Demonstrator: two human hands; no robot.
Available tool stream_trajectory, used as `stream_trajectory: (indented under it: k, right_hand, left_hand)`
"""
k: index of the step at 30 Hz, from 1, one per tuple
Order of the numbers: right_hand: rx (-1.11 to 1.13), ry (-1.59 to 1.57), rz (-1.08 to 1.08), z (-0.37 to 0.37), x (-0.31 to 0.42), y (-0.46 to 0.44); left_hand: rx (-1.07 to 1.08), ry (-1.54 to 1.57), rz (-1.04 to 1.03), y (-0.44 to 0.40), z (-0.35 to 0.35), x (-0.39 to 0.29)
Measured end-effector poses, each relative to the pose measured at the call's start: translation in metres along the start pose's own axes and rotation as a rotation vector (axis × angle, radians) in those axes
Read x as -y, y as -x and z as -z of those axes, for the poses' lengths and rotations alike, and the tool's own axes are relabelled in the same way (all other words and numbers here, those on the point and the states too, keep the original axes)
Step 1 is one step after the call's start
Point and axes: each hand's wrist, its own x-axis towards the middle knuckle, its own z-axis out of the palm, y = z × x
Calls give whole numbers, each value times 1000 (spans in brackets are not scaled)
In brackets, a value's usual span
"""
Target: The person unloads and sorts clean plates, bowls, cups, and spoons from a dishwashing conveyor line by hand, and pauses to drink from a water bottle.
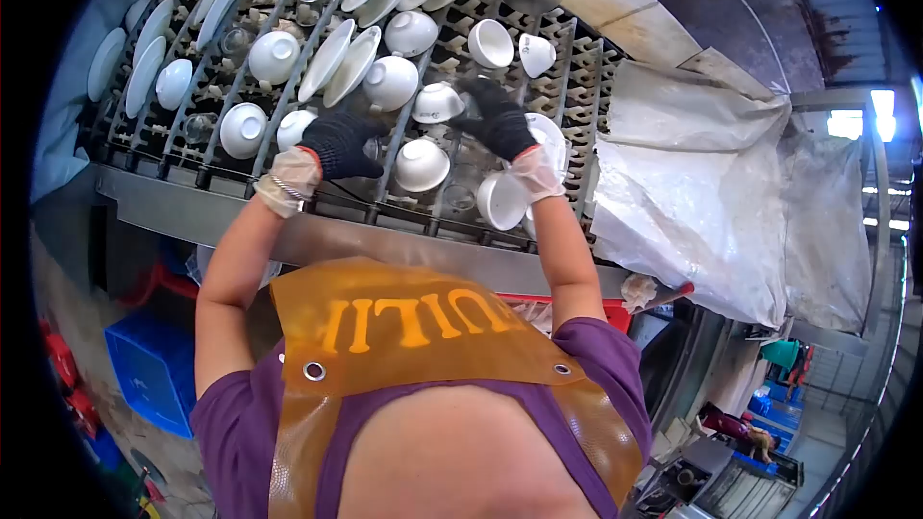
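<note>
My left hand (341,146), in a dark glove with a clear cuff, is beside a white bowl (295,129) on the slatted rack (361,204). Its thumb and fingers are apart. My right hand (495,120), gloved alike and slightly blurred, has its fingers spread at the right side of an upturned white bowl (437,104); whether they touch is unclear. Between my hands another white bowl (422,165) rests on the rack. Below my right hand are a tilted bowl (502,201) and a clear glass (460,197). A white plate (548,139) lies partly behind my right wrist.
White plates (327,60) lean in rows farther back, among several bowls (274,58). A metal edge (317,238) runs along the rack's near side. Plastic sheeting (692,192) hangs at right. A blue crate (152,370) stands lower left. A person (735,426) is far off at lower right.
</note>
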Motion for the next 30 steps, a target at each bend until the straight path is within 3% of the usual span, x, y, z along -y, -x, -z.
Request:
stream_trajectory:
  k: [3,5,6,7,8,9,11,13,15,16,17,19,20,22,23,24,25,27,30]
  right_hand:
    - [24,110,136,-23,1,-12]
    - [147,-117,-35,-14,-6,-27]
    - [-23,-92,-229,-7,-9,-32]
    - [-229,66,-193,-2,-13,-37]
    - [-323,160,-100,-4,-29,-45]
    - [-416,257,-7,-9,-49,-52]
    - [-149,499,-32,-32,-84,-54]
    - [-45,520,-18,-21,-99,-74]
    - [-149,-279,-239,-12,-106,-88]
    - [-136,-641,-463,30,-50,-78]
    - [-170,-734,-205,10,-85,-95]
    - [-145,-350,-271,11,-136,-84]
    - [-142,-350,-275,20,-143,-70]
    - [299,-308,-395,40,-152,-34]
    - [335,-270,-39,37,-173,-9]
    - [368,-356,-143,28,-168,15]
    - [372,-46,27,34,-150,32]
    - [300,53,-178,43,-121,49]
    - [284,19,-310,73,-128,45]
  left_hand:
    - [-42,93,33,7,8,0]
    - [-71,146,92,10,7,3]
    - [-122,288,79,11,-1,8]
    - [-170,432,62,13,-6,9]
    - [-94,692,254,11,7,-7]
    - [-86,693,248,9,1,-7]
    - [-381,772,190,2,-23,4]
    - [-479,747,141,-7,-34,11]
    - [-503,542,207,-7,-36,10]
    - [-483,618,194,-2,-41,11]
    - [-473,624,209,4,-48,15]
    - [-98,189,179,12,-61,23]
    - [-180,149,136,20,-56,10]
    - [-208,170,203,25,-53,1]
    - [-227,186,265,27,-52,-4]
    - [-258,197,287,27,-47,-13]
    - [-250,203,284,25,-44,-19]
    - [-389,244,78,15,-36,-34]
    - [-362,254,-34,-5,-36,-56]
